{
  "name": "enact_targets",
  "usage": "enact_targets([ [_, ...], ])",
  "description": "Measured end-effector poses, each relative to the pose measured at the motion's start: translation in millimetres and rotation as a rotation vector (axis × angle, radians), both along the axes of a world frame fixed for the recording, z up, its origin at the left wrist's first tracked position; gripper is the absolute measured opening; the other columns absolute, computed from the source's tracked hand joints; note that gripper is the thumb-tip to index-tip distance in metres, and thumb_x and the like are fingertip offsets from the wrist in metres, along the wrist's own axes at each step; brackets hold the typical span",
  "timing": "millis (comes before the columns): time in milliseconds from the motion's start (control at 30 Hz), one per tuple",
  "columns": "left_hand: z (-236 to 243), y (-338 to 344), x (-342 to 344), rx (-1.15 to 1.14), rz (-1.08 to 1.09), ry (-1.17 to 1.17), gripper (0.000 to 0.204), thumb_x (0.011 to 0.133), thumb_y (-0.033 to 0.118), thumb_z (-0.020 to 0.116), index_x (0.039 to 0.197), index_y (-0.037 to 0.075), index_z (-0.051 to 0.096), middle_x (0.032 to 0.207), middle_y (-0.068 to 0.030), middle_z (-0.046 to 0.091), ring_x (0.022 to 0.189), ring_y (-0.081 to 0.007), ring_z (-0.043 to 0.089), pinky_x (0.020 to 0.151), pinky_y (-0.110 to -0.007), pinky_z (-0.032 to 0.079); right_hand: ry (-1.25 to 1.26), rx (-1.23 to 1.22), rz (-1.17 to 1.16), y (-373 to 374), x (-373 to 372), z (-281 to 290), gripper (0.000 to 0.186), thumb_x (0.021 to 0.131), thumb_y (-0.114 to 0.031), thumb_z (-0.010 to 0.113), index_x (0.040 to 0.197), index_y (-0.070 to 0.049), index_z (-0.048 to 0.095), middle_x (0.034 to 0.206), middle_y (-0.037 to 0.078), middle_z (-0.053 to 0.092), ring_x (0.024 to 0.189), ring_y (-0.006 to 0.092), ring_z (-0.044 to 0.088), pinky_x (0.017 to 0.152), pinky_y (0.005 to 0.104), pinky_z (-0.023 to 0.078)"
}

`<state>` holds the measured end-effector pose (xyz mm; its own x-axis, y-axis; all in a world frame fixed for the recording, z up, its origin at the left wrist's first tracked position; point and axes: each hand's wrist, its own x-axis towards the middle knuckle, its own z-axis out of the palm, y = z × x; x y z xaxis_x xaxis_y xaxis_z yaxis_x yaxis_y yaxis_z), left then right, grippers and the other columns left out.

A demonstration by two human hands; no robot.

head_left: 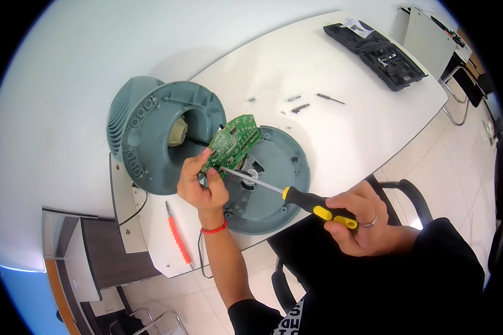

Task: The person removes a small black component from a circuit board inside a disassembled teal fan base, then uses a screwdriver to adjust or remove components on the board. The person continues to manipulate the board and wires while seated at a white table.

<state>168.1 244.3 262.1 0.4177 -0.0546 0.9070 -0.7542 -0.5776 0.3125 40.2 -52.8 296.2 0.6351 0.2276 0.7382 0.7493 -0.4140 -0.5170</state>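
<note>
Left hand (203, 188), fingers pinching green circuit board (233, 140) (lower end); right hand (362, 221), fingers curled round black-and-yellow screwdriver (306, 200).

Block letters (290, 322) on black shirt (450, 257)

thin green circuit board (237, 137): lower end kinda buried under left hand (203, 185) | black-and-yellow plastic-handled screwdriver (304, 200): tip contact too tiny to call, grip partly behind right hand (364, 219) | round grey plastic base (282, 167): partly blocked by board
</note>
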Motion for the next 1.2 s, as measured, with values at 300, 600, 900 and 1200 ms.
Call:
enact_targets([
  [300,1,0,1,0.001,-0.020,-0.016,0.033,0.087,0.002,0.058,0.117,-0.005,0.069,0.091,-0.0125,0.067,0.074,-0.0163,0.059,0.068,-0.024,0.047,0.136,0.063,0.066,-7,6,12,0.041,0.089,-0.008,0.080,0.124,-0.002,0.059,0.090,0.014,0.059,0.066,0.0182,0.059,0.054,0.0253,0.042],
  [600,3,14,-3,-0.049,0.013,0.110,0.036,0.085,-0.005,0.055,0.120,-0.009,0.063,0.104,-0.0187,0.069,0.092,-0.0217,0.067,0.087,-0.031,0.053,0.430,0.114,0.100,-12,5,2,0.038,0.093,-0.007,0.074,0.127,0.000,0.059,0.094,0.015,0.065,0.074,0.0177,0.065,0.063,0.0261,0.047],
  [900,1,17,-1,-0.200,-0.019,0.190,0.034,0.094,0.012,0.060,0.123,-0.007,0.060,0.109,-0.0175,0.069,0.095,-0.0232,0.069,0.088,-0.032,0.053,0.275,0.037,-0.623,-89,65,-41,0.032,0.101,-0.006,0.062,0.132,-0.003,0.061,0.105,0.015,0.056,0.088,0.0276,0.058,0.079,0.0346,0.048],
  [1200,4,16,-1,-0.119,-0.021,0.292,0.039,0.103,0.023,0.056,0.128,-0.007,0.056,0.104,-0.0170,0.069,0.093,-0.0206,0.067,0.087,-0.030,0.051,0.254,-0.209,-0.921,-146,106,-79,0.035,0.100,-0.008,0.063,0.133,0.001,0.060,0.115,0.018,0.054,0.106,0.0353,0.056,0.095,0.0410,0.047],
])
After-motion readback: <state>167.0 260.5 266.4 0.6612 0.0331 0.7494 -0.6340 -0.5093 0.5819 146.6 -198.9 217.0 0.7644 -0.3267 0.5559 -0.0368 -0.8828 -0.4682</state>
